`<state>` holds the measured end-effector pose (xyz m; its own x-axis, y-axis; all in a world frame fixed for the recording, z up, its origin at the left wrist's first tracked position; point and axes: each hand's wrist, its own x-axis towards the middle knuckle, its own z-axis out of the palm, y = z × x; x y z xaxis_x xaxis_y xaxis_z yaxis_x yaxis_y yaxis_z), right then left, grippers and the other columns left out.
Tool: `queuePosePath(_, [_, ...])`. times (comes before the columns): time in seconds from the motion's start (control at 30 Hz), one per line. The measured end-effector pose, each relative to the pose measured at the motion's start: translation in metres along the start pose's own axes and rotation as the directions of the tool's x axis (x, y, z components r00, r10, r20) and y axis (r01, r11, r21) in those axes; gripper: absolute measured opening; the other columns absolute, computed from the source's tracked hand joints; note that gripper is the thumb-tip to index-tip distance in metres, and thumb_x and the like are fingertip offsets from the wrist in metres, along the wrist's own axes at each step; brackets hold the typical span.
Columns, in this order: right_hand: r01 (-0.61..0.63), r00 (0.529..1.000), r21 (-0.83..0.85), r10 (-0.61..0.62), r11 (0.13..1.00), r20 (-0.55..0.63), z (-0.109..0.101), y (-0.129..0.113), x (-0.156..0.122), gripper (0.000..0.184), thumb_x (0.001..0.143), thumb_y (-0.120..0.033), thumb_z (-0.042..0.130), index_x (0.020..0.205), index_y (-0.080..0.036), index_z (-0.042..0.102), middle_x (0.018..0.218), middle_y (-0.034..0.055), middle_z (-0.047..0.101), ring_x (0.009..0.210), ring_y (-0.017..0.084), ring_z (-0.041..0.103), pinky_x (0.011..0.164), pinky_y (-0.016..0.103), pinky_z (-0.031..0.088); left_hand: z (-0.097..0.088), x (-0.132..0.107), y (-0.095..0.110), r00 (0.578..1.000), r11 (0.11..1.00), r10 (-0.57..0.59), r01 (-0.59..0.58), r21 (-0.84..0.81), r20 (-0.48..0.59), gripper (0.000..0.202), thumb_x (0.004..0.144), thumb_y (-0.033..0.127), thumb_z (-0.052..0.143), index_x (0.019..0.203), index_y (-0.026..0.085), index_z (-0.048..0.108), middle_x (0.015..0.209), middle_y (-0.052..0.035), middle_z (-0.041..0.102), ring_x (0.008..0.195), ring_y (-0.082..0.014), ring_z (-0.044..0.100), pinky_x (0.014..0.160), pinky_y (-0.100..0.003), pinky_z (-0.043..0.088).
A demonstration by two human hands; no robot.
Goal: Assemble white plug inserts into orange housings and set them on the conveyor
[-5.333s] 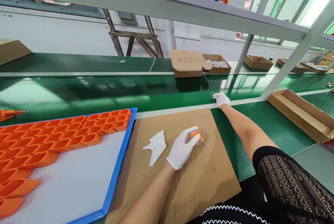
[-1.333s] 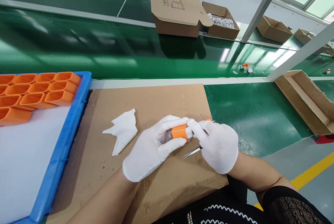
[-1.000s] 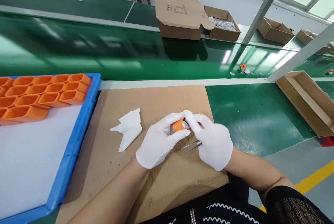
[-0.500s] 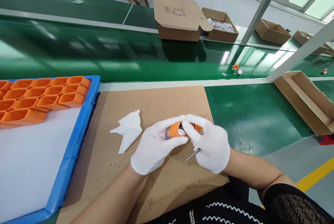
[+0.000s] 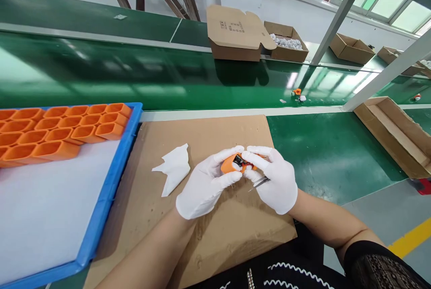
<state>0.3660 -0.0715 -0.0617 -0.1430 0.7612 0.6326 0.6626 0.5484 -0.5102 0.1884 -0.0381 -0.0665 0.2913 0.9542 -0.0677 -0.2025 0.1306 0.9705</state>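
Observation:
White-gloved, my left hand (image 5: 201,186) is closed around an orange plastic shell (image 5: 228,164), thumb below and fingers above. A black part (image 5: 238,160) shows in the shell's opening, with small reddish bits beside it. My right hand (image 5: 278,182), gloved too, is closed, with a pair of tweezers (image 5: 261,182) tucked in it, tips pointing down and left. Its fingertips touch the shell's right end and cover some of what lies there. Under both hands is a brown cardboard sheet (image 5: 235,230). A torn piece of white paper (image 5: 177,166) lies left of my left hand.
At left, a blue-rimmed tray (image 5: 101,208) holds rows of orange shells (image 5: 60,135). Beyond the cardboard runs a green belt (image 5: 161,87) with a small orange-and-white piece (image 5: 297,93) on it. Cardboard boxes (image 5: 235,51) stand behind; an open carton (image 5: 393,141) sits at right.
My right fingers have shifted on the shell, and more of the black part shows. The tweezers lie flatter in my right hand. The whole view has shifted slightly.

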Motion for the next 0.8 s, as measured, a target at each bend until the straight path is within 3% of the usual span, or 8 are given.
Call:
queuePosePath(0.1, [-0.054,0.997,0.149,0.061,0.987,-0.045,0.000,0.007,0.004,0.021,0.096,-0.022,0.063,0.115,-0.019,0.073,0.116,0.0097,0.070,0.106,0.016,0.068,0.092,0.025,0.057,0.000,-0.002,0.003,0.997,0.998,-0.050,0.049,0.032,0.050,0.058,0.073,0.046,0.084,0.126,0.029,0.069,0.123,-0.0095,0.071,0.117,-0.0285,0.067,0.100,-0.042,0.057])
queuePosePath(0.2, [-0.268,0.963,0.345,0.253,0.899,0.089,-0.003,0.010,0.008,0.015,0.092,-0.026,0.063,0.101,-0.018,0.072,0.100,0.0063,0.070,0.090,0.015,0.067,0.079,0.027,0.058,0.001,-0.004,0.004,1.000,0.996,-0.003,0.001,0.090,0.023,0.055,0.075,0.042,0.083,0.126,0.030,0.068,0.121,-0.0070,0.069,0.106,-0.0239,0.071,0.094,-0.038,0.060])
queuePosePath(0.27, [-0.508,0.861,0.432,0.423,0.745,0.282,-0.004,0.009,0.010,0.015,0.089,-0.033,0.064,0.090,-0.019,0.068,0.089,0.0025,0.066,0.071,0.012,0.061,0.063,0.025,0.054,0.003,-0.004,0.002,0.992,0.983,0.112,-0.104,0.153,-0.049,0.043,0.072,0.037,0.085,0.112,0.029,0.074,0.111,-0.0043,0.069,0.090,-0.0189,0.071,0.083,-0.032,0.062])
queuePosePath(0.37, [-0.772,0.635,0.448,0.551,0.450,0.541,-0.004,0.004,0.010,0.030,0.085,-0.048,0.066,0.083,-0.018,0.060,0.073,-0.0031,0.056,0.049,0.007,0.043,0.043,0.021,0.038,0.008,-0.003,-0.001,0.946,0.935,0.296,-0.259,0.242,-0.133,0.029,0.069,0.030,0.086,0.097,0.027,0.077,0.088,-0.0005,0.067,0.070,-0.0143,0.065,0.069,-0.030,0.058])
queuePosePath(0.47, [-0.835,0.550,0.437,0.545,0.335,0.632,-0.002,0.003,0.010,0.040,0.081,-0.057,0.067,0.084,-0.018,0.059,0.068,-0.0052,0.051,0.044,0.005,0.034,0.038,0.021,0.030,0.011,-0.004,0.000,0.909,0.885,0.388,-0.320,0.339,-0.154,0.023,0.072,0.028,0.083,0.094,0.027,0.076,0.080,0.0007,0.066,0.067,-0.0147,0.062,0.067,-0.031,0.055])
queuePosePath(0.57, [-0.758,0.651,0.422,0.544,0.497,0.529,-0.001,0.006,0.009,0.032,0.087,-0.050,0.064,0.086,-0.018,0.062,0.069,-0.0032,0.056,0.048,0.008,0.043,0.043,0.022,0.040,0.011,-0.006,0.003,0.907,0.848,0.403,-0.318,0.424,-0.126,0.024,0.075,0.030,0.081,0.099,0.029,0.076,0.083,0.0005,0.067,0.066,-0.0149,0.062,0.068,-0.033,0.055])
queuePosePath(0.7, [-0.238,0.969,0.136,0.225,0.962,0.108,-0.001,0.013,0.004,0.020,0.096,-0.026,0.055,0.101,-0.020,0.074,0.104,0.0062,0.071,0.088,0.016,0.067,0.074,0.027,0.056,0.009,-0.007,-0.001,0.923,0.795,0.376,-0.278,0.538,-0.079,0.038,0.075,0.037,0.081,0.111,0.028,0.073,0.101,-0.0027,0.071,0.069,-0.0167,0.065,0.075,-0.036,0.058])
queuePosePath(0.8, [0.057,0.998,-0.115,-0.052,0.992,0.046,-0.001,0.015,0.001,0.024,0.099,-0.020,0.056,0.112,-0.024,0.075,0.116,0.0055,0.071,0.096,0.015,0.070,0.080,0.024,0.056,0.006,-0.003,-0.009,0.932,0.737,0.357,-0.242,0.631,-0.060,0.036,0.081,0.033,0.072,0.116,0.027,0.072,0.117,-0.0047,0.073,0.102,-0.0244,0.070,0.099,-0.041,0.055])
